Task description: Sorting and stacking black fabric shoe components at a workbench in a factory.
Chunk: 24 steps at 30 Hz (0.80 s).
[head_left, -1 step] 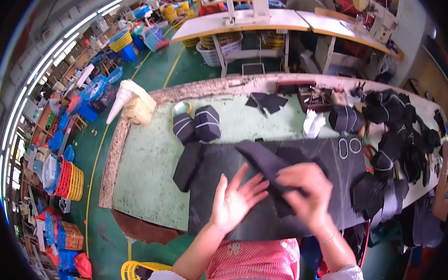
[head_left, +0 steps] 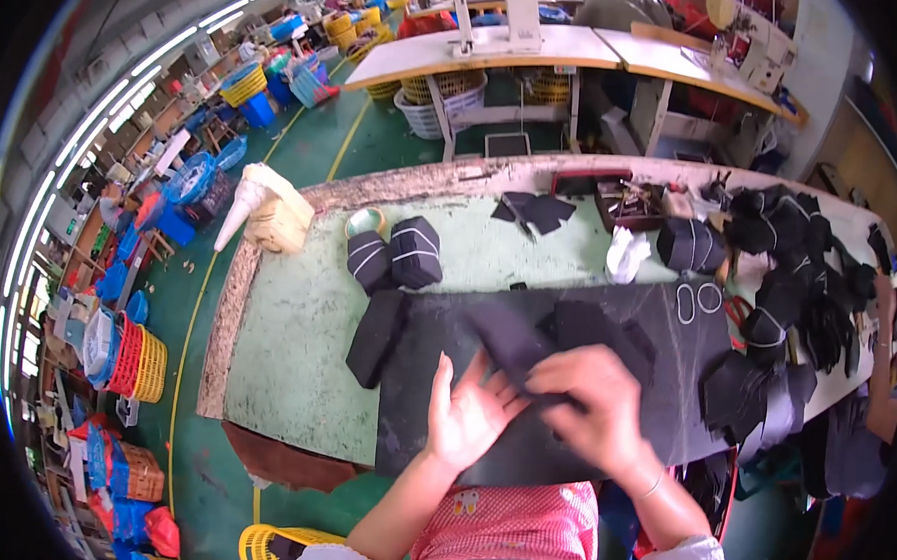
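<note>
My right hand [head_left: 593,401] is closed on one end of a dark fabric piece [head_left: 506,338], smeared by motion, that slants up and to the left. Close beside it my left hand [head_left: 468,416] lies palm up with fingers stretched out; its fingertips are partly behind the piece, and whether they touch it I cannot tell. Both hands are over a black mat [head_left: 424,379]. More black cut pieces [head_left: 601,332] lie on the mat just beyond my right hand. A stack of black pieces [head_left: 377,339] sits at the mat's left edge.
Two tied black bundles [head_left: 415,251] stand beside a tape roll [head_left: 366,221] on the green tabletop [head_left: 286,343]. A yellowish container with a cone [head_left: 279,218] is at the far left corner. White-handled scissors [head_left: 698,301] and heaped black bundles [head_left: 769,264] are at the right.
My right hand has moved slightly left and down with the fabric piece, uncovering more of the black pieces behind it. My left hand has hardly moved; its fingers are now partly behind the piece.
</note>
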Motion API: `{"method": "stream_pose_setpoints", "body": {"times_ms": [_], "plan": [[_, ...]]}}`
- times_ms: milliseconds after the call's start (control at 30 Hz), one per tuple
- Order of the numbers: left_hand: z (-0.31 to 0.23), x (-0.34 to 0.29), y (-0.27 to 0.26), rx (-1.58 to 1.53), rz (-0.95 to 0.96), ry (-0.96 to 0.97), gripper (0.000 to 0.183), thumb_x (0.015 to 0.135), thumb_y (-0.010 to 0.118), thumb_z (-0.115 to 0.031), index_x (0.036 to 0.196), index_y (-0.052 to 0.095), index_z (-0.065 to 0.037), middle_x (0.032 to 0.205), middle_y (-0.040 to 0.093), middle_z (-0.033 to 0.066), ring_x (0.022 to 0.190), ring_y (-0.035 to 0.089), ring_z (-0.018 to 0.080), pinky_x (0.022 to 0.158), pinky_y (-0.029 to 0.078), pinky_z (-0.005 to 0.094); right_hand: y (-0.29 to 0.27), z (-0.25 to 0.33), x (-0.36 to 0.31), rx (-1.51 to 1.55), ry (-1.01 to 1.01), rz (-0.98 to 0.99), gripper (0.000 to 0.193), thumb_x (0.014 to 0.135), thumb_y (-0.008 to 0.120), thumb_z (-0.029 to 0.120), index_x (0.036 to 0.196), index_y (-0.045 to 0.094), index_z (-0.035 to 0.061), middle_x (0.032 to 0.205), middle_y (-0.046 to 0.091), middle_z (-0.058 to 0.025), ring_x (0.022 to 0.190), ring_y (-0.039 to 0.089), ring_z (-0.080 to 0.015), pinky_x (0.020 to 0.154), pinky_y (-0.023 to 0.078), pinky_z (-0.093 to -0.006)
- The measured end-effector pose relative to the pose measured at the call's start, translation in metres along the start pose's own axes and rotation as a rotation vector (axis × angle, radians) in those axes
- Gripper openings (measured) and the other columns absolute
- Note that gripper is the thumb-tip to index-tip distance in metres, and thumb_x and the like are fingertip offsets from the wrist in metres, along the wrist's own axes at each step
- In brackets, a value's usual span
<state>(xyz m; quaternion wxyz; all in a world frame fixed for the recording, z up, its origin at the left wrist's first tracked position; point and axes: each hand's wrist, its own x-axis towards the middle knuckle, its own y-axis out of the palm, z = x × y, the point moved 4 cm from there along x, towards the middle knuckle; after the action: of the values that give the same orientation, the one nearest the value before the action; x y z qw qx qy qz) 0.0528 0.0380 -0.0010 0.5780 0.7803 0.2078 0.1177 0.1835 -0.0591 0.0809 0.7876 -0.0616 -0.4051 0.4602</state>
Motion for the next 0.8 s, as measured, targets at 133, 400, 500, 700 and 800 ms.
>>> {"method": "stream_pose_setpoints", "body": {"times_ms": [133, 400, 500, 700, 800], "plan": [[0.010, 0.001, 0.020, 0.290, -0.007, 0.101, 0.083, 0.100, 0.018, -0.066, 0.154, 0.025, -0.002, 0.158, 0.030, 0.0150, 0.144, 0.033, 0.0294, 0.119, 0.025, 0.0440, 0.034, 0.005, -0.029, 0.232, 0.378, 0.171, 0.055, 0.074, 0.084, 0.034, 0.110, 0.057, 0.0008, 0.096, 0.056, -0.0104, 0.079, 0.057, -0.0232, 0.079, 0.049, -0.0345], [0.013, -0.002, 0.014, 0.514, -0.009, 0.105, 0.057, 0.103, 0.048, -0.030, 0.149, 0.032, 0.000, 0.150, 0.041, 0.0138, 0.136, 0.043, 0.0226, 0.113, 0.033, 0.0386, 0.047, -0.032, -0.043, 0.711, 0.635, 0.088, 0.013, 0.088, 0.071, 0.002, 0.098, 0.066, -0.0040, 0.089, 0.069, -0.0056, 0.083, 0.067, -0.0092, 0.072, 0.056, -0.0252], [0.014, -0.004, 0.012, 0.601, -0.169, -0.048, 0.060, 0.094, 0.064, -0.013, 0.145, 0.036, 0.000, 0.140, 0.051, 0.0101, 0.122, 0.054, 0.0172, 0.100, 0.044, 0.0323, 0.041, -0.033, -0.046, 0.870, 0.703, 0.155, 0.010, 0.093, 0.067, 0.002, 0.100, 0.066, -0.0047, 0.090, 0.070, -0.0062, 0.088, 0.068, -0.0130, 0.081, 0.055, -0.0260], [0.014, -0.007, 0.018, 0.405, -0.056, -0.101, 0.051, 0.098, 0.049, -0.019, 0.144, 0.040, 0.002, 0.138, 0.052, 0.0101, 0.106, 0.056, 0.0153, 0.092, 0.046, 0.0304, 0.043, -0.031, -0.043, 0.983, 0.698, 0.069, 0.010, 0.092, 0.068, 0.005, 0.096, 0.063, -0.0025, 0.089, 0.067, -0.0050, 0.079, 0.067, -0.0123, 0.075, 0.056, -0.0261], [0.014, -0.004, 0.020, 0.248, -0.037, -0.046, 0.053, 0.106, 0.037, -0.034, 0.143, 0.040, 0.003, 0.142, 0.051, 0.0121, 0.129, 0.051, 0.0235, 0.111, 0.039, 0.0399, 0.040, -0.012, -0.029, 0.489, 0.550, 0.161, 0.013, 0.089, 0.071, 0.005, 0.095, 0.063, -0.0027, 0.088, 0.067, -0.0029, 0.076, 0.066, -0.0092, 0.071, 0.056, -0.0243]]}}
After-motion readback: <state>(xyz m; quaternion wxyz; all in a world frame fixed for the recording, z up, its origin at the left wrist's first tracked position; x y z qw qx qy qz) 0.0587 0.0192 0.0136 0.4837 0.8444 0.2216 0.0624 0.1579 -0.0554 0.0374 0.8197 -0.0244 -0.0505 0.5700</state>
